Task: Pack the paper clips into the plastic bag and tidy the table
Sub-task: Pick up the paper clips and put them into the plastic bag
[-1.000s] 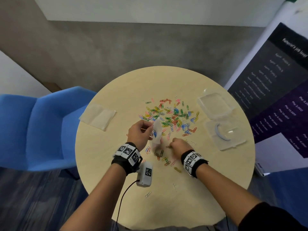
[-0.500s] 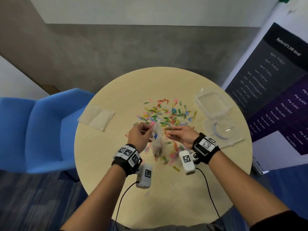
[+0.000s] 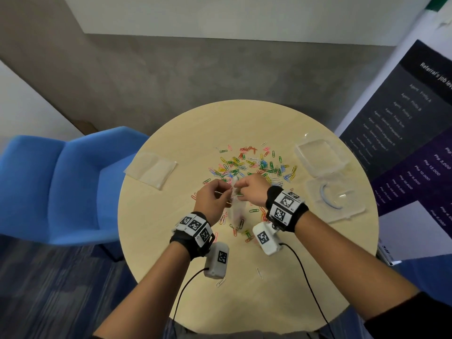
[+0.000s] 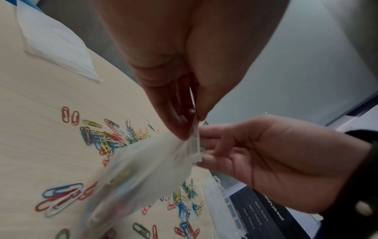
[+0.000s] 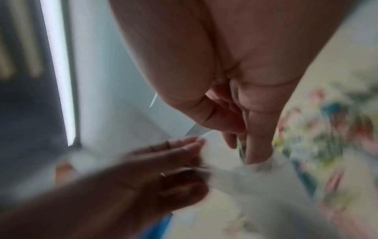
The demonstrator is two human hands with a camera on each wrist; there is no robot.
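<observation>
Few clips (image 4: 120, 174) inside the bag (image 4: 143, 169), held above the desk (image 3: 244, 302) between both hands. Left hand (image 3: 212, 199) pinching the rim; right hand (image 3: 252, 189) at the mouth, fingers curled on the opposite lip, apparently feeding clips in. Many clips (image 3: 252, 165) loose behind. Likely risks: mouth collapsing, clips missing and scattering, bag slipping from a thin pinch.

Readable text: one dark poster (image 3: 403, 133) right of the desk (image 3: 186, 133)

Its heading reads "Referral's job level"; rows below start "Agent - Profile A", "Profile B", "Profile C", and peso sums like "Php 12,000", "Php 10,000".
</observation>
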